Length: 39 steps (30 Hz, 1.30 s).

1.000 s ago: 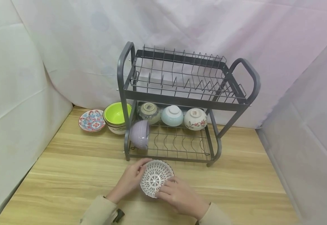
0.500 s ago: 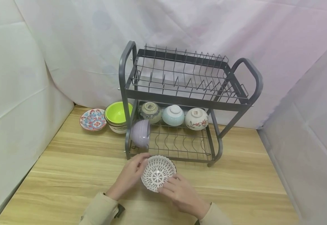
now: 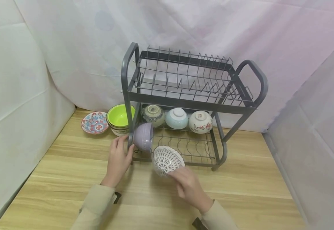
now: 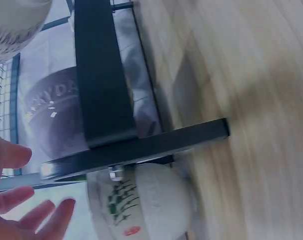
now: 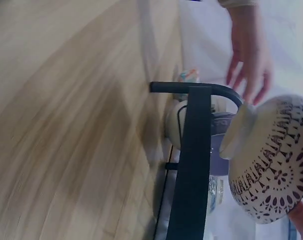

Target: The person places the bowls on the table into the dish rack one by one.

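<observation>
Patterned bowl (image 3: pixel 168 158), near the front edge of the dish rack (image 3: pixel 187 101), could slip or knock the purple bowl (image 3: pixel 142 136) inside the rack because only the right hand (image 3: pixel 189 187) pinches it, the left hand (image 3: pixel 117 161) being loosely spread at the rack's left side.

From the front, a way led into the lower tier (image 3: pixel 198 164) of the rack (image 3: pixel 124 72) over bare wires (image 3: pixel 181 138) right of the purple bowl (image 3: pixel 142 137), which blocked the left end, with the patterned bowl (image 3: pixel 168 158) before that opening. Three upturned bowls (image 3: pixel 176 119) closed the back row; the upper tier (image 3: pixel 188 100) roofed the space. Bare bench (image 3: pixel 256 172) lay right of the rack; stacked bowls (image 3: pixel 118 116) and a plate (image 3: pixel 95 123) crowded its left.
</observation>
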### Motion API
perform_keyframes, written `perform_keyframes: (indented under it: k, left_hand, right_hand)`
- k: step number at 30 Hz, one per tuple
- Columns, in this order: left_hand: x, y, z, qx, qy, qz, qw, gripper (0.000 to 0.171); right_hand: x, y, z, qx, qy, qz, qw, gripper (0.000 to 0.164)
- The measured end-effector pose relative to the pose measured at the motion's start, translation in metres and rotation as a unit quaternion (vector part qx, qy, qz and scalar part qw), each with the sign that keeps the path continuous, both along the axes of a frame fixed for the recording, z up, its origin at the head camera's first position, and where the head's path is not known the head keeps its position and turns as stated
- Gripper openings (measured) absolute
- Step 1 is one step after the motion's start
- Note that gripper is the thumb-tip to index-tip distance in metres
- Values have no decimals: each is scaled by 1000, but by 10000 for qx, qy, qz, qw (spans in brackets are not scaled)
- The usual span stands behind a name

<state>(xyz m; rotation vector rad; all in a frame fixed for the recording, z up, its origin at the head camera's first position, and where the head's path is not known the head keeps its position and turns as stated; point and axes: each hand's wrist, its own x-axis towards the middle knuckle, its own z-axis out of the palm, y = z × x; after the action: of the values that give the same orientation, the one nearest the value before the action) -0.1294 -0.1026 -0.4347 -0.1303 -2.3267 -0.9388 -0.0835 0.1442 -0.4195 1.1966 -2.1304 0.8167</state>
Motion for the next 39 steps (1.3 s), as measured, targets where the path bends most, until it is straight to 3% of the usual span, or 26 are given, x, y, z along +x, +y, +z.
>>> perform_keyframes:
  k: [5, 7, 8, 10, 13, 15, 18, 20, 23, 26, 28, 39]
  left_hand:
    - [-5, -2, -4, 113, -272, -58, 9995, 32]
    - [-6, -3, -4, 139, -308, -92, 9994, 30]
    - [-6, -3, -4, 129, -306, -98, 9994, 29]
    - [-6, -3, -4, 133, -296, -111, 9994, 29]
    - [-7, -4, -3, 82, -320, -149, 9993, 29]
    - [-7, -4, -2, 63, -378, -181, 9991, 28]
    - [-7, -5, -2, 54, -472, -214, 9986, 29]
    - [-7, -5, -2, 61, -520, -231, 9984, 29]
    - [-7, -5, -2, 55, -535, -275, 9982, 29]
    - [-8, -5, -3, 37, -491, -306, 9983, 28]
    - [-8, -5, -3, 23, -453, -319, 9985, 28]
    - [-8, -6, -1, 30, -456, -334, 9984, 28]
  right_hand:
    - [-10, -6, 2, -1191, -907, -120, 9887, 21]
    - [-13, -10, 3, -1632, -1508, -289, 9746, 21]
    - [-15, -11, 4, -1882, -1910, -391, 9626, 20]
    - [-19, -16, 5, -2350, -2771, -712, 9289, 19]
    - [-26, -23, 5, -3153, -3970, -1088, 8550, 22]
    - [-34, -29, 3, -3739, -4506, -1029, 8041, 25]
    - [-44, -38, -2, -4581, -4936, -742, 7355, 29]
    - [-50, -43, -6, -5021, -5079, -533, 6980, 31]
    - [-55, -50, -8, -5363, -5253, -546, 6583, 32]
    - [-59, -58, -9, -5448, -5421, -634, 6366, 32]
    - [-61, -62, -10, -5488, -5472, -698, 6281, 32]
    - [-76, -79, -15, -5417, -5402, -1167, 6333, 31]
